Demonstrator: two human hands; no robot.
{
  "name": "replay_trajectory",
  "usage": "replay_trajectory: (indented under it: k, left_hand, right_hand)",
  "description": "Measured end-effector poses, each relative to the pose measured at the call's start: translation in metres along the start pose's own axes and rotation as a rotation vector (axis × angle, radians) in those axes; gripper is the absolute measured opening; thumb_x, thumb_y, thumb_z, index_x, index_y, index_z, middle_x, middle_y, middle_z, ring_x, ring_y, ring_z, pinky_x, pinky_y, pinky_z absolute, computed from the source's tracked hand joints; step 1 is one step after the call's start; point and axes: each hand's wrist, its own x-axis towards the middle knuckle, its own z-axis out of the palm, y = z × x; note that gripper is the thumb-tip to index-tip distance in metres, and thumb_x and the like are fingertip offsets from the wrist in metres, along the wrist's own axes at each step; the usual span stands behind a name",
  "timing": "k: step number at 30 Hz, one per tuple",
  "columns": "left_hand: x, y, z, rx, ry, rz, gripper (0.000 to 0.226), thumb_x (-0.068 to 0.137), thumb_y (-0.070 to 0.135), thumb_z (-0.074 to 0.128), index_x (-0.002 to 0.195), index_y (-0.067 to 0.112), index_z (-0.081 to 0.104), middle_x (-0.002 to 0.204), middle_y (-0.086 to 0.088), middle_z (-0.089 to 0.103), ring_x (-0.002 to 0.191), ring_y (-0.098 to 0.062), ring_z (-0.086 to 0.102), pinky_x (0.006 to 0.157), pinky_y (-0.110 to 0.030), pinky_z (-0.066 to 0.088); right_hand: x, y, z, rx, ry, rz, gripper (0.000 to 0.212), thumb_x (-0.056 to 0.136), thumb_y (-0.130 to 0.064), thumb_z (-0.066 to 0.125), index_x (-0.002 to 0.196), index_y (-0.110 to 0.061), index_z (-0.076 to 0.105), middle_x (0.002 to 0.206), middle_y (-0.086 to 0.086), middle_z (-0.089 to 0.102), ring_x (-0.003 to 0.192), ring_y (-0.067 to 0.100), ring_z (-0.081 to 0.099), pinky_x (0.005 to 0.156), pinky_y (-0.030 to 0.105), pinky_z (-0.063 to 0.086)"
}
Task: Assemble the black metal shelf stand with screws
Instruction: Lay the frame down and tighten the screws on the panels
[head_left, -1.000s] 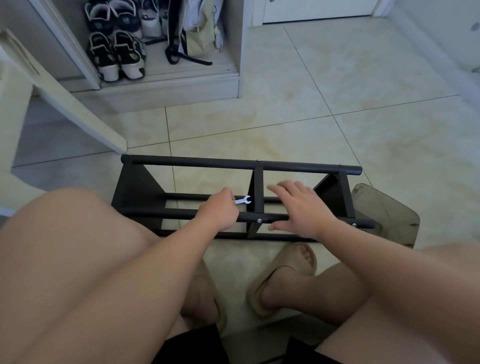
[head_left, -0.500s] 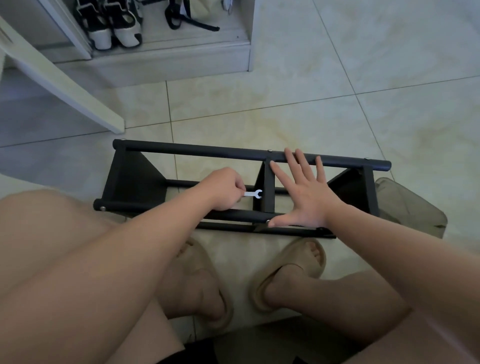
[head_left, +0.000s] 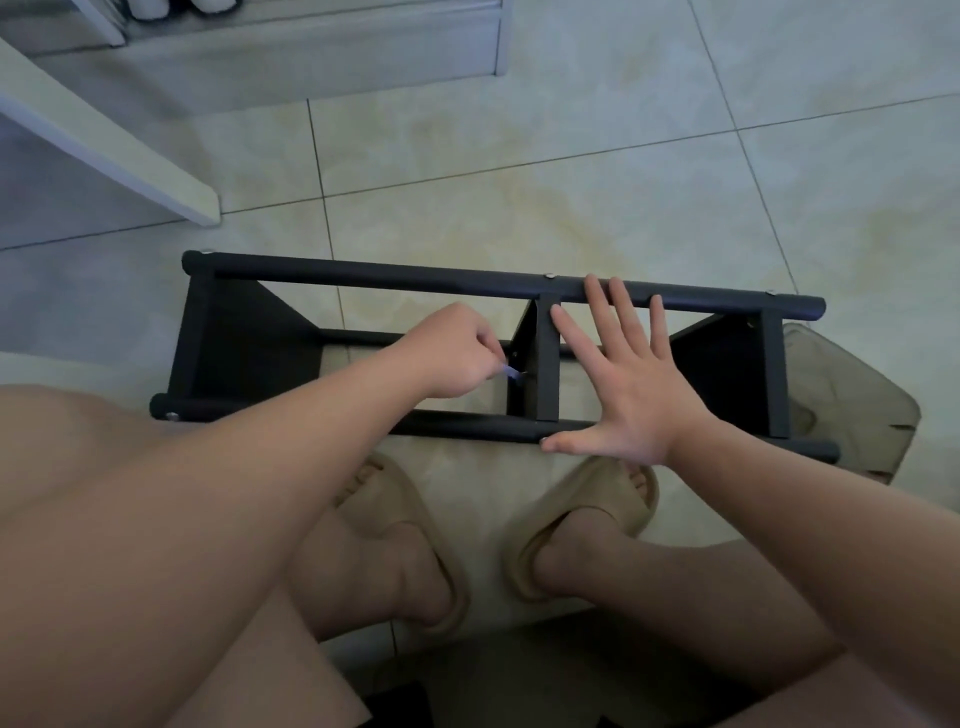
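The black metal shelf stand (head_left: 395, 280) lies on the tiled floor in front of my feet, two long tubes joined by three cross panels. My left hand (head_left: 449, 351) reaches down between the tubes and pinches a small silver wrench (head_left: 511, 372) against the left face of the middle panel (head_left: 545, 364). My right hand (head_left: 626, 382) lies flat with fingers spread across both tubes, just right of the middle panel, thumb on the near tube. Silver screw heads (head_left: 548, 276) show on the far tube.
A tan bag (head_left: 852, 405) sits on the floor under the stand's right end. A white cabinet door (head_left: 109, 150) juts out at the upper left, with the cabinet base (head_left: 311, 57) behind. My feet in beige slippers (head_left: 592, 519) stand just in front of the stand.
The view has tilted down and closer. My left hand has dipped lower, turning the wrench down against the middle panel. My right hand went from curled on the near tube to flat across both tubes.
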Motion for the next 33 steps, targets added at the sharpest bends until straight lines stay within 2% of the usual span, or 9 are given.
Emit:
replay_trajectory:
  k: [4,7,10,12,15,20,26,30,33]
  left_hand:
    - [0.008,0.000,0.012,-0.159,-0.054,-0.076,0.019,0.086,0.013,0.067,0.071,0.024,0.070,0.073,0.007,0.069,0.073,-0.009,0.063,0.064,-0.023,0.047]
    - [0.009,0.000,0.015,-0.405,-0.140,-0.192,0.004,0.090,0.016,0.065,0.088,0.016,0.070,0.089,0.001,0.076,0.077,-0.007,0.072,0.064,-0.023,0.052]
    - [0.012,0.002,0.017,-0.587,-0.160,-0.263,0.010,0.095,0.019,0.063,0.100,0.011,0.067,0.085,0.000,0.076,0.077,-0.010,0.074,0.063,-0.023,0.053]
    - [0.013,0.003,0.020,-0.607,-0.139,-0.278,0.008,0.096,0.021,0.064,0.100,0.015,0.067,0.081,0.002,0.076,0.077,-0.010,0.073,0.067,-0.024,0.053]
    - [0.014,0.005,0.025,-0.643,-0.105,-0.286,0.013,0.097,0.026,0.064,0.104,0.017,0.068,0.086,0.003,0.074,0.078,-0.010,0.069,0.074,-0.025,0.053]
    - [0.017,0.009,0.026,-0.616,-0.066,-0.266,0.016,0.098,0.030,0.062,0.108,0.021,0.070,0.087,0.004,0.071,0.077,-0.009,0.067,0.066,-0.023,0.049]
    - [0.015,0.010,0.025,-0.617,-0.010,-0.233,0.008,0.097,0.026,0.063,0.093,0.024,0.069,0.086,0.003,0.072,0.077,-0.010,0.067,0.064,-0.021,0.050]
    - [0.016,0.011,0.025,-0.625,0.010,-0.242,0.007,0.097,0.024,0.062,0.094,0.023,0.069,0.091,0.002,0.074,0.077,-0.011,0.067,0.066,-0.022,0.051]
    - [0.015,0.011,0.024,-0.590,-0.043,-0.274,0.007,0.097,0.024,0.060,0.095,0.022,0.067,0.086,0.004,0.074,0.077,-0.010,0.068,0.067,-0.025,0.049]
  right_hand:
    - [-0.001,0.000,0.001,0.012,0.030,-0.009,0.126,0.066,-0.101,0.033,0.162,-0.029,-0.007,0.169,0.013,-0.017,0.154,0.033,-0.020,0.120,0.061,-0.015]
    - [-0.001,0.000,0.001,0.011,0.039,-0.010,0.126,0.066,-0.100,0.034,0.163,-0.027,-0.003,0.169,0.013,-0.015,0.155,0.034,-0.018,0.120,0.061,-0.014]
    - [-0.001,0.000,0.002,0.009,0.050,-0.010,0.127,0.066,-0.099,0.037,0.163,-0.026,0.002,0.169,0.014,-0.012,0.155,0.035,-0.015,0.121,0.062,-0.012]
    - [-0.001,0.000,0.002,0.004,0.055,-0.009,0.126,0.066,-0.099,0.037,0.163,-0.025,0.004,0.169,0.015,-0.010,0.155,0.035,-0.014,0.121,0.063,-0.011]
    - [0.000,0.001,0.002,0.002,0.060,-0.011,0.126,0.067,-0.098,0.038,0.164,-0.024,0.005,0.170,0.015,-0.008,0.156,0.036,-0.013,0.121,0.063,-0.010]
    - [0.000,0.001,0.003,0.006,0.073,-0.012,0.126,0.067,-0.098,0.038,0.164,-0.024,0.007,0.170,0.015,-0.007,0.156,0.036,-0.012,0.121,0.063,-0.010]
    - [-0.001,0.000,0.002,0.002,0.075,-0.013,0.126,0.067,-0.098,0.037,0.164,-0.023,0.008,0.170,0.015,-0.006,0.156,0.036,-0.012,0.121,0.065,-0.008]
    - [-0.001,0.000,0.001,0.003,0.065,-0.010,0.126,0.067,-0.098,0.037,0.164,-0.023,0.007,0.170,0.015,-0.007,0.156,0.036,-0.013,0.121,0.065,-0.008]
    - [-0.001,0.000,0.001,-0.001,0.054,-0.007,0.126,0.067,-0.098,0.038,0.164,-0.023,0.006,0.170,0.015,-0.008,0.155,0.035,-0.014,0.121,0.065,-0.009]
